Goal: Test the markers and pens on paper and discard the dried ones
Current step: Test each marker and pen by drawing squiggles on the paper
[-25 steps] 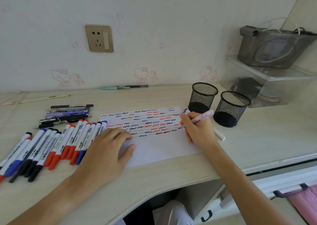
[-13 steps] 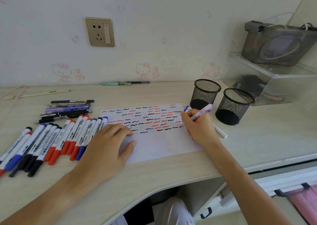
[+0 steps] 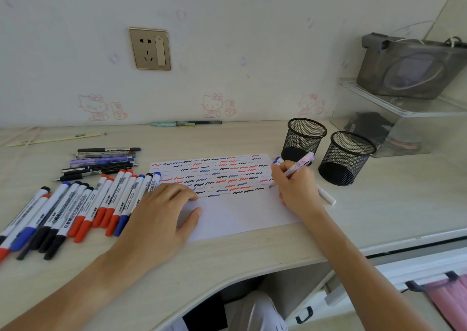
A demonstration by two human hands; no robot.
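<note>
Here the right hand [image 3: 297, 189] grips a pink pen [image 3: 299, 165] (tip on paper [image 3: 240, 217]); left hand [image 3: 161, 212] lies flat.

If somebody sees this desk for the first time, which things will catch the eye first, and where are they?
First the sheet of paper in the middle of the desk, its upper half filled with rows of red, blue and black squiggles. The right hand holds a pink pen at the paper's right edge, while the left hand lies flat on its left side. To the left lies a long row of markers with red, blue and black caps, and two black mesh cups stand at the right.
</note>
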